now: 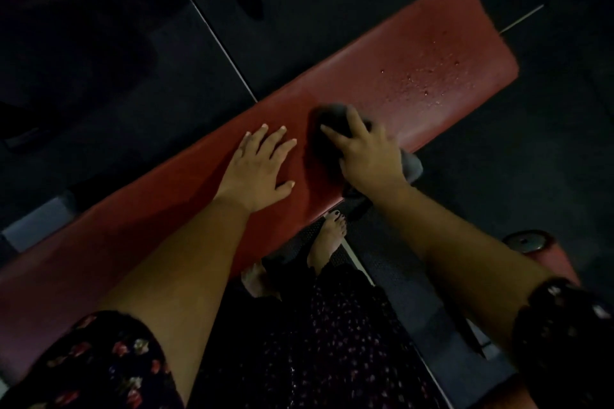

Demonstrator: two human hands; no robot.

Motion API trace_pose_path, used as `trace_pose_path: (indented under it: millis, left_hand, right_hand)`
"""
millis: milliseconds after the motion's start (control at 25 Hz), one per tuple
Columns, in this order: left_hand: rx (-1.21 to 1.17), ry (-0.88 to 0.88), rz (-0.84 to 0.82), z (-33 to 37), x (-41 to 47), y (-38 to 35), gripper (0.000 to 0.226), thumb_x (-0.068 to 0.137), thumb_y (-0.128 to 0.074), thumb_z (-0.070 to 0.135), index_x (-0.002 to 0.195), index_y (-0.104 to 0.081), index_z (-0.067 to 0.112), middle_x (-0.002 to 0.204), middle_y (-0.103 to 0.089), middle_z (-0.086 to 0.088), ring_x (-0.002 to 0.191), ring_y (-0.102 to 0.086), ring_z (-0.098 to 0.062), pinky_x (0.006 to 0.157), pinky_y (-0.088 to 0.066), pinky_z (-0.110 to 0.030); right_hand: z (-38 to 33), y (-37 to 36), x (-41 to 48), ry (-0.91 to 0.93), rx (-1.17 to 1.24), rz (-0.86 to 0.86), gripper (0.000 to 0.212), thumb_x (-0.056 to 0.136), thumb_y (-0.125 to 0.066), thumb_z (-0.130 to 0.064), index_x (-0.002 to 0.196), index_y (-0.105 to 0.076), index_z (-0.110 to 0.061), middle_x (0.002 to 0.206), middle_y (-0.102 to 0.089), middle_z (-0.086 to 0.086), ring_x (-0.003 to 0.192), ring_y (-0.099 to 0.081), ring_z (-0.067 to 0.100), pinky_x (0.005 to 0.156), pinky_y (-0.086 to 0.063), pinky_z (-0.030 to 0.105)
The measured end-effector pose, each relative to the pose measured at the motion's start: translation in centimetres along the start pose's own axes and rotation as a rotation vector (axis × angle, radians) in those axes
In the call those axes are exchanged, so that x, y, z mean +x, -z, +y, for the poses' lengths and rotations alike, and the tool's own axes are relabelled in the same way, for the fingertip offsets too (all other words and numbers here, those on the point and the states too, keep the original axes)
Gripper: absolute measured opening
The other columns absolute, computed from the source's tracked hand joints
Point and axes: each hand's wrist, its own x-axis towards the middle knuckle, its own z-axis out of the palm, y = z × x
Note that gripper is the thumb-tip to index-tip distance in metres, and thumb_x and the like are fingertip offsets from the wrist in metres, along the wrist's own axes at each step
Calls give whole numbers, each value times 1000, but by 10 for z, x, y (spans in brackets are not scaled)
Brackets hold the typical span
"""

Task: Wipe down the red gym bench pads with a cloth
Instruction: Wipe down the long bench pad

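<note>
Cloth point(333, 111), dark grey and bunched, sits under your right hand point(368, 156), whose fingers curl over it and grasp it against the red bench pad point(442, 43). A tail of it hangs off the pad's edge beside your wrist. Your left hand point(255, 169) lies flat and released on the pad just beside the cloth, fingers spread. Beyond your right fingertips, water droplets point(428, 76) speckle the pad. Between your 2 forearms, 1 bare foot point(327, 237) shows on the floor.

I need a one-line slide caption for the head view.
Right hand grips a dark grey cloth on the long red padded bench; left hand rests flat beside it.
</note>
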Motion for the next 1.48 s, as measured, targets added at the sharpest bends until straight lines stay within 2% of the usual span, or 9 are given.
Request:
trace_pose_path:
  millis: [280, 440, 640, 720, 800, 880, 1000, 1200, 1480]
  left_hand:
    - [-40, 52, 8, 5, 5, 4, 74, 88, -58, 49, 150, -27, 26, 159, -19, -1, 148, -8, -28, 120, -5, -44]
    - [-60, 110, 56, 11, 13, 7, 69, 87, -59, 50, 147, -34, 28, 153, -30, -1, 144, -20, -28, 119, -15, -47]
    - [-98, 80, 64, 31, 44, 19, 77, 88, -57, 50, 152, -23, 25, 161, -14, 1, 149, -7, -22, 122, -5, -43]
    - [-132, 47, 48, 41, 60, 26, 81, 88, -57, 50, 154, -17, 25, 163, -5, 1, 150, -2, -20, 122, -2, -40]
    - [-159, 45, 21, 48, 72, 30, 85, 88, -57, 51, 155, -12, 24, 163, -4, 0, 150, -1, -19, 121, -1, -38]
    - [-132, 48, 15, 48, 78, 30, 86, 87, -57, 53, 155, -12, 25, 162, -9, -1, 150, -4, -20, 120, -3, -38]
    - [-85, 39, 23, 47, 78, 25, 85, 87, -56, 54, 155, -15, 24, 162, -12, -2, 149, -6, -22, 120, -5, -39]
    - [-70, 50, 51, 50, 77, 19, 86, 84, -61, 50, 154, -20, 20, 161, -15, -6, 149, -7, -25, 121, -5, -42]
    - [-145, 77, 78, 48, 81, 19, 84, 85, -61, 49, 153, -22, 21, 161, -18, -1, 148, -11, -22, 122, -8, -42]
  right_hand:
    - [-13, 45, 110, 28, -31, -2, 46, 100, -40, -28, 144, -36, -41, 156, -13, 4, 126, -32, 40, 85, -46, 53]
    - [18, 18, 59, -43, 12, -60, 60, 96, -47, -25, 147, -24, -47, 156, -6, 4, 118, -36, 39, 81, -48, 48]
    - [62, -26, -49, -34, -18, -172, 71, 94, -53, -32, 148, -11, -50, 158, 1, 7, 119, -36, 39, 79, -52, 47]
    - [77, -40, -80, -71, -29, -210, 70, 92, -56, -34, 148, -17, -50, 159, -7, 8, 116, -39, 39, 77, -54, 49]
    - [93, -42, -88, -123, -15, -156, 72, 81, -70, -35, 143, -36, -47, 154, -26, 11, 104, -47, 40, 65, -56, 48]
    - [103, -36, -71, -109, -14, -49, 70, 75, -75, -33, 138, -47, -43, 149, -35, 13, 97, -50, 41, 59, -55, 46]
    - [95, -8, -9, 9, -20, -47, 59, 90, -57, -33, 144, -36, -47, 156, -21, 8, 116, -42, 41, 76, -53, 49]
    - [61, 37, 90, 114, -69, 36, 47, 99, -43, -33, 145, -36, -42, 155, -18, 6, 127, -32, 41, 82, -49, 51]
    - [72, 47, 122, -25, 50, 4, 49, 97, -47, -27, 143, -38, -43, 155, -14, 3, 123, -35, 39, 85, -46, 51]
